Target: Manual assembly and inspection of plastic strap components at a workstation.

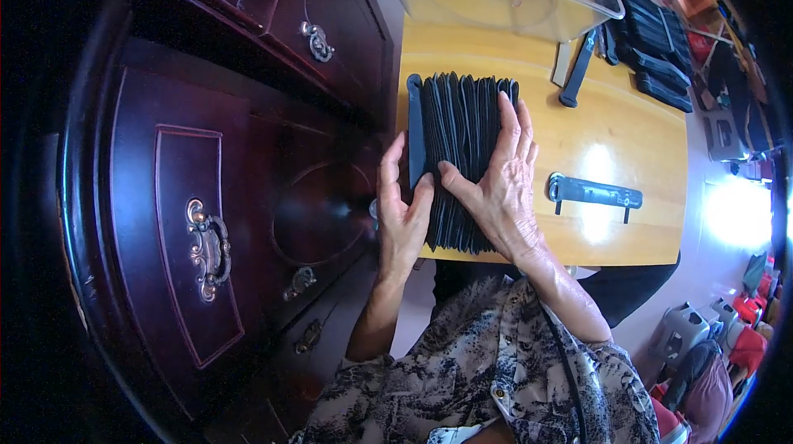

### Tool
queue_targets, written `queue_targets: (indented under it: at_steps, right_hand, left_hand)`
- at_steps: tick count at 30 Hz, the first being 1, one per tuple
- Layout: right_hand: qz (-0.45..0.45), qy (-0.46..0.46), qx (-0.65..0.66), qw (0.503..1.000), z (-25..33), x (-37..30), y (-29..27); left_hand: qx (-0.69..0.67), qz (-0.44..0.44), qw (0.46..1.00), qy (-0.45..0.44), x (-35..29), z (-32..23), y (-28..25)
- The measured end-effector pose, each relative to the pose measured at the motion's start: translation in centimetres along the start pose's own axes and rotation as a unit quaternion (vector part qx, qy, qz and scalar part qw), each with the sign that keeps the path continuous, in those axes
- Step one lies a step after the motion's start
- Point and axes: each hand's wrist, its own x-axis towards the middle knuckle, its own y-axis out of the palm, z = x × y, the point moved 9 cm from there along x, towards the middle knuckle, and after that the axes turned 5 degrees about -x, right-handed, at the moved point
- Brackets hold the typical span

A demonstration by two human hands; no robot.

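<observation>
A thick row of thin black flat pieces [461,130], packed side by side with their edges up, stands on the table near its front edge. I cannot make out exactly what the pieces are. My left hand [403,217] clasps the row's left side, its thumb on the near-left edge and its fingers along the outer dark grey piece. From the right, my right hand [510,188] presses against the row, with fingers stretched along its right side and thumb across the top edges. The undersides of the pieces are hidden.
The yellow wooden table [644,147] bears a blue-grey bar with short prongs [596,193], a dark strap [580,68], a black pile [652,35] and a clear plastic bin [496,18]. A dark wooden cabinet [198,163] rises close on the left. Grey stools [682,330] stand beyond the right.
</observation>
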Motion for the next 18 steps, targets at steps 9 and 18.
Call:
queue_targets:
  at_steps: [9, 18]
  right_hand:
    - [-0.009, -0.018, 0.008, 1.0, 0.0, 0.1, -0.3]
    - [0.129, 0.201, 0.447, 0.862, -5.5, -1.9, 1.3]
  left_hand:
    - [-0.111, -0.024, 0.988, -0.106, 0.1, 2.8, -1.2]
    - [0.075, -0.003, 0.997, 0.031, 0.6, 0.9, -0.4]
